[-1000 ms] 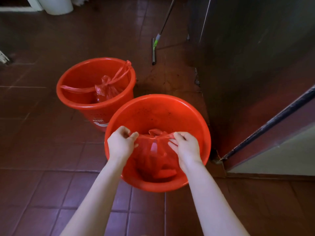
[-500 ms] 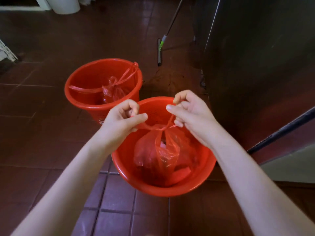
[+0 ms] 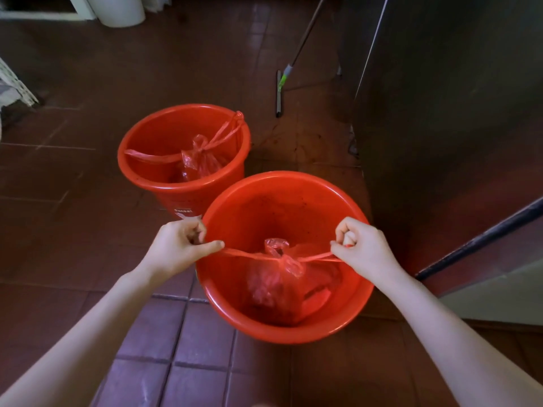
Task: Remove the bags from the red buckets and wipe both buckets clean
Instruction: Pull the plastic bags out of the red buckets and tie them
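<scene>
Two bag handles [image 3: 241,254] tight in fingers: left hand [image 3: 179,248], right hand [image 3: 364,246], bag [image 3: 273,286] between.

The near bucket [image 3: 279,212] and far bucket [image 3: 164,133] are gleaming as smooth, glossy plastic. The near bag [image 3: 270,286] is looking like thin, crinkled, shiny film. The floor tiles [image 3: 199,368] are looking matt; the right-hand cabinet [image 3: 440,113] is showing dull brushed metal.

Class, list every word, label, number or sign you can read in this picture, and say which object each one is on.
White label on the outer wall of the far red bucket: printed text, too small and blurred to read.
Near red bucket and its bag: no text visible.
Nothing else shows any writing.
</scene>
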{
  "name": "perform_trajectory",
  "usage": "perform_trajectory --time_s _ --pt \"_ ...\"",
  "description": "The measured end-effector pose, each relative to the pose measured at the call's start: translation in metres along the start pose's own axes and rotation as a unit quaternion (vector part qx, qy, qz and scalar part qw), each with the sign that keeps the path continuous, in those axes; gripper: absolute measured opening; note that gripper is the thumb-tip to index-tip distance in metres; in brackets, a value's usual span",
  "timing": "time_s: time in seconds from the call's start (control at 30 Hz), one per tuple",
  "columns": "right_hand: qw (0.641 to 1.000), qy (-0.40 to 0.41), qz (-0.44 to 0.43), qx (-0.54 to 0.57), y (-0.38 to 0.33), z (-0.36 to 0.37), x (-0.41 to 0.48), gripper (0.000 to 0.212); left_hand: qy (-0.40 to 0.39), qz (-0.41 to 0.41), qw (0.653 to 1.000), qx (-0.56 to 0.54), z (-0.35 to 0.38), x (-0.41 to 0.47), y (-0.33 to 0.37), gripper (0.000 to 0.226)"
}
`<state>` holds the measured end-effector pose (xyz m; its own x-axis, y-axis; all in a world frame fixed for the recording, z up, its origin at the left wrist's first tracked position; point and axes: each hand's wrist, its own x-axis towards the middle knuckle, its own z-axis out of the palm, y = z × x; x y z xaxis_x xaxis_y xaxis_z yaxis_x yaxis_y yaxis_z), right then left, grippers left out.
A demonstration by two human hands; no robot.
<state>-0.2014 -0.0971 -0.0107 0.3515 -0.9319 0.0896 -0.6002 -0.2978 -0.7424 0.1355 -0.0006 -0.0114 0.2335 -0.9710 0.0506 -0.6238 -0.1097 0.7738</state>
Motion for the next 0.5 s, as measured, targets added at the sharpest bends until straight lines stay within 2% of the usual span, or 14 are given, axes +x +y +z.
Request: perform_trajectory --time_s 0.17,0.23,0.27,0.33,0.37,0.43,0.5 --pt "0.998 0.000 -0.029 -0.058 0.003 -0.007 0.008 0.029 0.022 0.016 0.999 0.028 -0.007 -0.003 -0.002 0.043" --pt "0.990 -0.058 -0.051 -0.115 -0.004 -0.007 0.008 0.023 -0.011 0.056 0.997 0.056 -0.008 -0.003 0.009 0.044" --pt "0.977 -0.102 -0.065 -0.174 -0.008 -0.003 0.006 0.039 -0.037 0.083 0.993 0.073 -0.007 -0.003 0.015 0.044" --pt "0.921 -0.187 -0.089 -0.329 -0.015 0.017 0.001 0.077 -0.078 0.131 0.984 0.096 -0.002 -0.004 0.025 0.045" --pt "0.894 -0.216 -0.091 -0.383 -0.020 0.031 0.000 0.085 -0.089 0.149 0.979 0.104 0.002 -0.005 0.029 0.044" --pt "0.860 -0.262 -0.083 -0.430 -0.027 0.059 0.000 0.087 -0.095 0.169 0.974 0.116 0.010 -0.005 0.035 0.041" --pt "0.845 -0.283 -0.075 -0.448 -0.030 0.081 0.004 0.081 -0.079 0.167 0.977 0.111 0.013 -0.005 0.037 0.038"
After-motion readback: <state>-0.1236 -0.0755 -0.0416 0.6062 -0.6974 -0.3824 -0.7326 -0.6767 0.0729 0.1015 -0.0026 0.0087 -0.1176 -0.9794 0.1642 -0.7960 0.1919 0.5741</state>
